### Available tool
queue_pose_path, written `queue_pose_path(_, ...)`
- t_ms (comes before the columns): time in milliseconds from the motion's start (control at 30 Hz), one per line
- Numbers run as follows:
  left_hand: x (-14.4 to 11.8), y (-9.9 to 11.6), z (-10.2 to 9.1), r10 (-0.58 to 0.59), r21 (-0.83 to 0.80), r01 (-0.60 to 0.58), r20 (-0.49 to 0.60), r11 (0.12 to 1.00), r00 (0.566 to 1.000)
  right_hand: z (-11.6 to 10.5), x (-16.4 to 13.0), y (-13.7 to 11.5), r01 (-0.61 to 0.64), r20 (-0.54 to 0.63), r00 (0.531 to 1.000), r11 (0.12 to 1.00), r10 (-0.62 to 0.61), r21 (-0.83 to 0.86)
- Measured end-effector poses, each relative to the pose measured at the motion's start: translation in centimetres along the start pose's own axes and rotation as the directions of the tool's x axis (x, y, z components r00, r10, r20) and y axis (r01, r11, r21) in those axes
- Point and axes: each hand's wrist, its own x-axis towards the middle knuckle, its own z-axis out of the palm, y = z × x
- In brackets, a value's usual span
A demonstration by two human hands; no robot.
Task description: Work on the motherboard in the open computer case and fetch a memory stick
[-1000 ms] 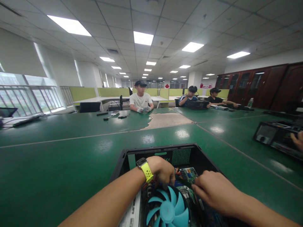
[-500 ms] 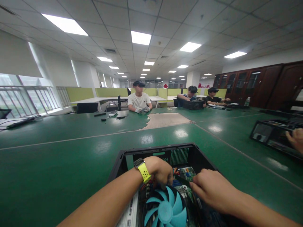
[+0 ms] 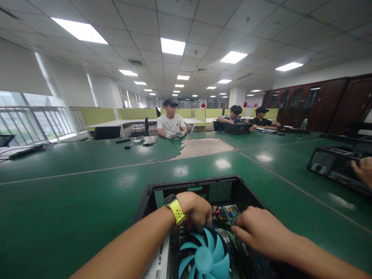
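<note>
Head view: turquoise fan (image 3: 204, 259) sits low in the open black computer case (image 3: 197, 179), nearest the wearer. Left hand (image 3: 197, 209), yellow-strapped watch (image 3: 176, 209) on its wrist, is just beyond the fan, knuckles up, fingers curled down into the case. Fingertips hidden; can't tell how far apart they are or what they have hold of. Right hand (image 3: 257, 229) is beyond the fan and to its right, fingers folded, thumb close against them; a dark strip (image 3: 222, 224) runs up to the tips, can't tell if gripped. Coloured wires (image 3: 215, 211) and green circuit board (image 3: 236, 217) lie beyond the fan, between the hands. Pale panel (image 3: 158, 261) just left of the fan. Green tabletop (image 3: 87, 209) all round the case. Well right of the fan: second case (image 3: 325, 162), another person's hand (image 3: 363, 170) at it. Far beyond the fan, three people seated across the table, the nearest in a white shirt (image 3: 171, 124).
</note>
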Motion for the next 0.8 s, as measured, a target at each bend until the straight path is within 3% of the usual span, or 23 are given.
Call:
queue_pose_path(100, -0.1, -0.1, -0.1, 0.002, -0.001, -0.002, 0.008, 1.0, 1.0, -1.0, 0.0, 0.6, -0.04, 0.071, 0.997, 0.98, 0.027, 0.193)
queue_pose_path(167, -0.1, -0.1, -0.1, 0.002, 0.004, -0.002, 0.005, 1.0, 1.0, -2.1, -0.1, 1.3, -0.001, 0.14, 0.99, 0.97, -0.034, 0.244)
queue_pose_path(333, 0.0, 0.1, -0.1, 0.024, 0.004, -0.024, -0.006, 1.0, 1.0, -4.3, 0.7, 2.5, 0.191, 0.273, 0.934, 0.968, -0.23, 0.16)
queue_pose_path(467, 0.1, -0.2, 0.0, 0.06, -0.025, -0.06, 0.01, 0.998, 0.998, -4.2, 3.6, 2.4, 0.235, 0.368, 0.893, 0.966, -0.259, 0.108)
queue_pose_path(533, 0.2, -0.4, 0.0, 0.078, -0.041, -0.078, 0.014, 0.996, 0.997, -4.0, 5.0, 2.4, 0.222, 0.328, 0.919, 0.975, -0.219, 0.027)
queue_pose_path(633, 0.2, -0.5, 0.0, 0.09, -0.067, -0.089, 0.023, 0.994, 0.996, -4.3, 6.0, 2.2, 0.099, 0.13, 0.988, 0.989, -0.084, -0.114)
queue_pose_path(700, 0.1, -0.5, 0.0, 0.092, -0.08, -0.089, 0.026, 0.993, 0.995, -4.7, 5.8, 1.8, 0.036, 0.03, 0.999, 0.99, -0.033, -0.139)
queue_pose_path(800, 0.1, -0.5, 0.0, 0.087, -0.081, -0.085, 0.022, 0.993, 0.996, -4.7, 4.3, 0.8, 0.096, 0.034, 0.995, 0.986, -0.092, -0.138)
